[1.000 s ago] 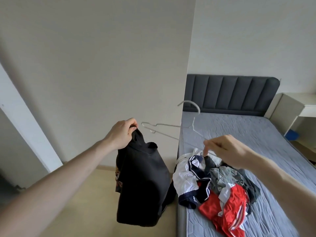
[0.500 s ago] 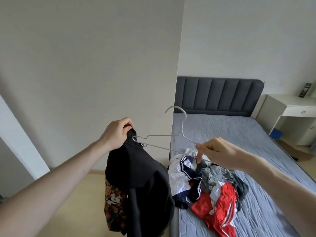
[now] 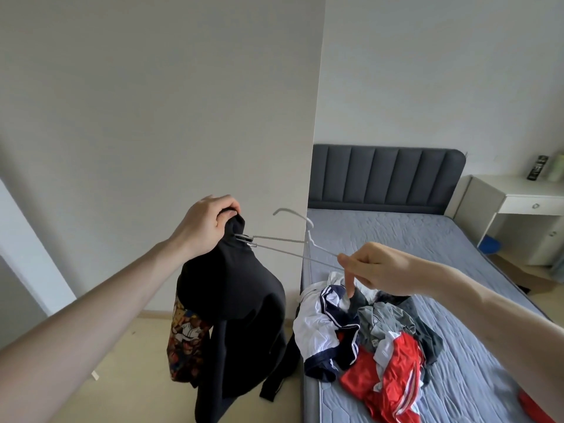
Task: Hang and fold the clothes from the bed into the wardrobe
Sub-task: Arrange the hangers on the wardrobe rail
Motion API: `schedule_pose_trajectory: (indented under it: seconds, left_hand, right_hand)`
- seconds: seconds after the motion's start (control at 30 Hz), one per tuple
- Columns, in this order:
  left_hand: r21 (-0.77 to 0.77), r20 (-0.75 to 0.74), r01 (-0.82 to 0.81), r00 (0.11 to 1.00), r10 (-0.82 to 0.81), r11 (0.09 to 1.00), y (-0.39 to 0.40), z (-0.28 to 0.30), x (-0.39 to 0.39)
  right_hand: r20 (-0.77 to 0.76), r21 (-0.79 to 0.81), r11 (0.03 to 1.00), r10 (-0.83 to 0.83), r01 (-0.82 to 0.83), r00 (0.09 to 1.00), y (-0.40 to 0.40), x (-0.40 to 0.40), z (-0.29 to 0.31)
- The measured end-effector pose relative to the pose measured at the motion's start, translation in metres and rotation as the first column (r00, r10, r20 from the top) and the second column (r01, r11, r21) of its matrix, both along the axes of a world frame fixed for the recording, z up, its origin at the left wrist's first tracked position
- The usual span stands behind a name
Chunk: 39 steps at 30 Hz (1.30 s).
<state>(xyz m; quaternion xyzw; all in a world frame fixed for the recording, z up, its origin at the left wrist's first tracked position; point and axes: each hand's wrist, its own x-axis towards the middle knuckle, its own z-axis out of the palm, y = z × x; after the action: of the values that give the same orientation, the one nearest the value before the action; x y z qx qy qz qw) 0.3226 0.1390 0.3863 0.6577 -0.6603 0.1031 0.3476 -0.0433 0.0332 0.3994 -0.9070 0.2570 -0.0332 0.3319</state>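
Observation:
My left hand (image 3: 205, 225) grips the top of a black garment (image 3: 241, 312) that hangs over the floor beside the bed. A colourful print shows at its lower left. My right hand (image 3: 377, 270) pinches one end of a thin grey wire hanger (image 3: 283, 244), held level. The hanger's far tip sits inside the garment's opening just under my left hand. A heap of clothes (image 3: 366, 337) in white, navy, grey and red lies at the near left corner of the bed (image 3: 427, 239).
A white wall panel (image 3: 183, 117) fills the left and centre, its edge meeting the bed. A dark padded headboard (image 3: 387, 175) stands at the back. At the far right is a white desk (image 3: 518, 196) with small items on top. Beige floor (image 3: 128, 377) lies below.
The hanger has moved left, and its tip has entered the garment's opening. The black garment has turned and now shows a colourful print. My view has shifted right.

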Motion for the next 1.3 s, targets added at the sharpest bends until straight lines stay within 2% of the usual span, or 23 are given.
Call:
schedule_pose_trajectory:
  seconds: [0.1, 0.2, 0.27, 0.33, 0.47, 0.67, 0.8, 0.9, 1.07, 1.13, 1.23, 1.3]
  left_hand:
    - [-0.046, 0.019, 0.007, 1.0, -0.006, 0.999, 0.0, 0.011, 0.002]
    - [-0.035, 0.048, 0.033, 0.998, -0.032, 0.999, 0.002, 0.017, 0.001]
    - [-0.022, 0.081, 0.063, 0.995, -0.061, 0.998, 0.002, 0.018, -0.002]
    - [-0.025, 0.09, 0.077, 0.993, -0.075, 0.997, 0.001, 0.018, -0.004]
    - [-0.04, 0.035, 0.035, 0.999, -0.033, 0.999, -0.004, 0.014, 0.002]
    - [-0.131, -0.109, -0.052, 0.993, 0.038, 0.99, -0.014, 0.01, 0.002]
    - [-0.132, -0.14, 0.036, 0.989, -0.055, 0.991, -0.024, 0.015, -0.021]
    - [-0.106, -0.163, 0.097, 0.98, -0.114, 0.99, -0.028, 0.021, -0.034]
    - [0.113, -0.019, 0.137, 0.991, -0.136, 0.984, -0.028, 0.031, -0.021]
    - [0.167, -0.001, 0.133, 0.991, -0.135, 0.977, -0.027, 0.026, -0.019]
    - [0.187, -0.021, 0.121, 0.993, -0.12, 0.975, -0.031, 0.013, -0.028]
    - [0.121, -0.08, 0.118, 0.991, -0.109, 0.986, -0.033, 0.011, -0.033]
  right_hand:
    - [0.038, -0.083, 0.996, -0.028, 0.031, 0.999, -0.004, 0.003, 0.007]
    - [0.207, -0.31, 0.933, -0.121, 0.182, 0.971, -0.016, 0.009, 0.017]
    - [0.345, -0.393, 0.874, -0.146, 0.284, 0.927, -0.017, 0.015, 0.023]
    - [0.372, -0.457, 0.847, -0.095, 0.272, 0.923, -0.012, 0.02, 0.027]
    - [0.224, -0.416, 0.903, -0.016, 0.11, 0.974, -0.01, 0.021, 0.03]
    - [0.135, -0.31, 0.949, -0.007, 0.049, 0.991, -0.014, 0.019, 0.04]
    - [0.18, -0.229, 0.972, -0.018, 0.06, 0.983, -0.012, 0.026, 0.039]
    - [0.297, -0.201, 0.968, -0.089, 0.153, 0.951, -0.015, 0.024, 0.032]
    - [0.493, -0.131, 0.898, -0.308, 0.419, 0.814, -0.023, 0.001, 0.009]
    - [0.538, -0.121, 0.887, -0.319, 0.446, 0.78, -0.021, 0.0, 0.002]
    - [0.529, -0.219, 0.898, -0.22, 0.382, 0.819, -0.004, 0.011, -0.007]
    - [0.479, -0.27, 0.902, -0.179, 0.338, 0.86, 0.001, 0.019, -0.011]
